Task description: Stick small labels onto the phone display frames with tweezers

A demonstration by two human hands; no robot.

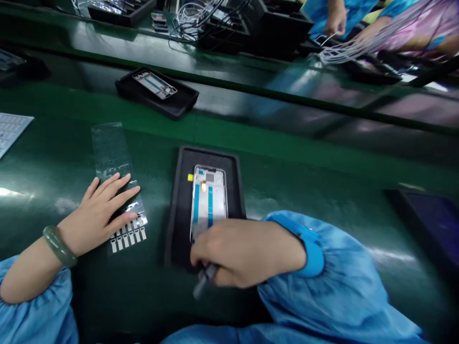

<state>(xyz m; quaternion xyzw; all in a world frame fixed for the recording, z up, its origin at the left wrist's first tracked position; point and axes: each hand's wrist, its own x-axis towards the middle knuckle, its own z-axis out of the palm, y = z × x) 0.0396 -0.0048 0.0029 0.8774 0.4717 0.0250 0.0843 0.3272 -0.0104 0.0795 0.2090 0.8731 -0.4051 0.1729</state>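
My left hand (pixel 102 212) lies flat with fingers spread over a clear plastic sheet (pixel 112 143). Rows of small white stickers (pixel 129 239) show on the sheet's near end, beside my thumb. My right hand (pixel 234 251) is closed around a slim grey tool (pixel 205 281); blur and the fingers hide its exact kind. That hand hovers over the near end of a phone frame (pixel 220 200) with blue strips, covering part of it; whether they touch I cannot tell. The phone frame rests in a black foam tray (pixel 234 179), with a yellow tab (pixel 190 177) at its left edge.
Farther back, a second black tray (pixel 182 102) carries another phone frame (pixel 156 85). A dark tray (pixel 423 224) sits at right, and a printed sheet (pixel 12 131) at left. Beyond the raised ledge lie bundled cables (pixel 195 19) and a co-worker's hands (pixel 336 21).
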